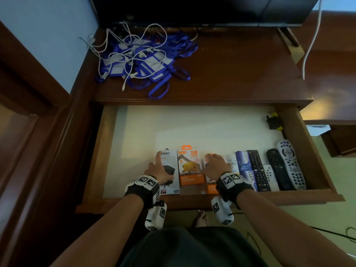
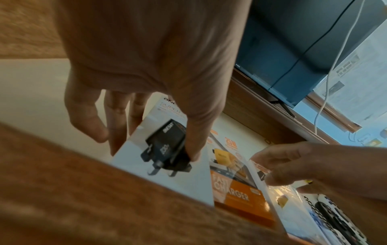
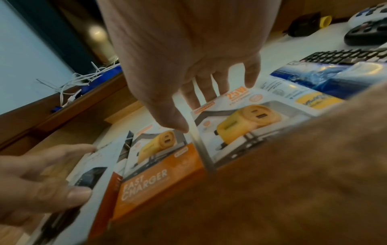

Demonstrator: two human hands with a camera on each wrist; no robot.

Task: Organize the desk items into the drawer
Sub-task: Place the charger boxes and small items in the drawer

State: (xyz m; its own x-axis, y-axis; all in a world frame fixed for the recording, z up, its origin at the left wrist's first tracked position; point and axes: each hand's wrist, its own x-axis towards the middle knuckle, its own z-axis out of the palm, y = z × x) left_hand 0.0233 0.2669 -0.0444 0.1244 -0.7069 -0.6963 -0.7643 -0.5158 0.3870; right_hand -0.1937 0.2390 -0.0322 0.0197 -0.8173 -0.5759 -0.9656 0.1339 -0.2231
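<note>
A: Nearest the head camera?

B: My two forearms with wrist cameras strapped on, reaching over the front rail of the open drawer (image 1: 192, 120).

A: Left hand?

B: My left hand (image 1: 159, 171) lies on the white box (image 1: 169, 170) with the black plug picture. Thumb presses its face, fingers run down its left edge, index points forward. Fingers straight, nothing clenched.

A: Right hand?

B: My right hand (image 1: 215, 166) sits over the second orange box (image 1: 210, 182). Fingers reach straight down to its far end, thumb tip at its left edge. Relaxed, not gripping that I can see.

A: Where are the boxes?

B: In the drawer, along the front. White box on the left, first orange box (image 1: 190, 166) touching it, second orange box just right of that.

A: Further right?

B: Small white pack (image 1: 232, 160), blue packs (image 1: 245, 166), then remotes side by side: black (image 1: 257, 170), small white (image 1: 270, 177), black (image 1: 278, 168), grey (image 1: 291, 164). A black and yellow item (image 1: 273, 121) sits in the far right corner.

A: Desktop?

B: Blue lanyards (image 1: 150, 62) in a heap with white cables (image 1: 123, 54) tangled on top, far left. A TV (image 1: 202, 10) behind.
</note>
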